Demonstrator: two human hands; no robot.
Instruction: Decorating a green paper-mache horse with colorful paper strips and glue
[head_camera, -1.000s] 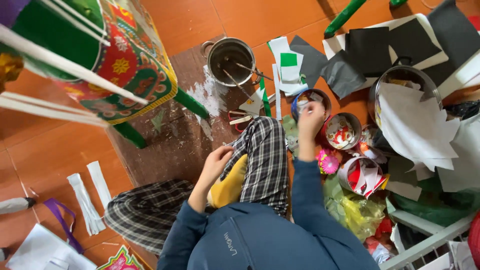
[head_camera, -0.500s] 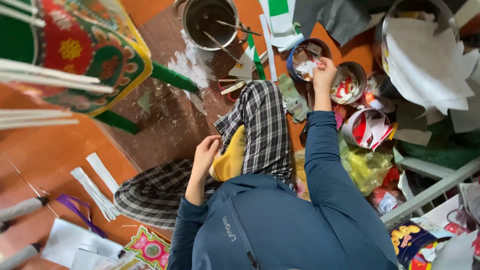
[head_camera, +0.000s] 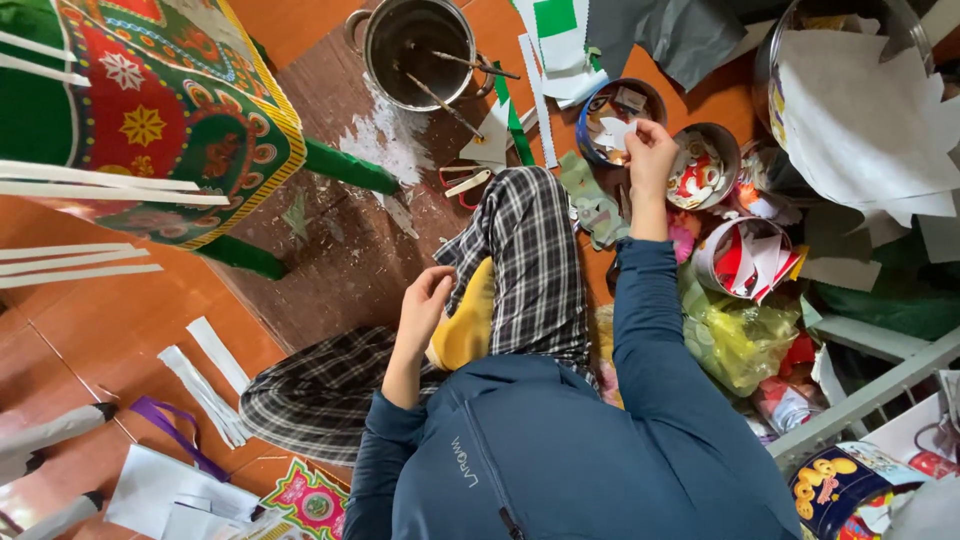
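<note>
I sit cross-legged on an orange tiled floor in plaid trousers (head_camera: 530, 260) and a yellow sock (head_camera: 465, 325). My right hand (head_camera: 650, 155) reaches forward and pinches a small white paper cutout (head_camera: 615, 130) just over a round blue tin (head_camera: 592, 100) that holds paper scraps. With its fingers curled, my left hand (head_camera: 425, 305) rests by my knee, next to the sock, and nothing shows in it.
A steel pot (head_camera: 420, 45) with sticks stands ahead, and red-handled scissors (head_camera: 460, 185) lie near my knee. At left is a green and red decorated paper structure (head_camera: 160, 120). Tins of cutouts (head_camera: 745, 255), a metal bowl of white paper (head_camera: 850, 100) and a yellow bag (head_camera: 735, 335) crowd the right. White strips (head_camera: 210, 380) lie at left.
My right hand has come up from the blue tin with a white paper cutout in its fingers. The view has shifted closer and lower. My left hand has stayed by the knee.
</note>
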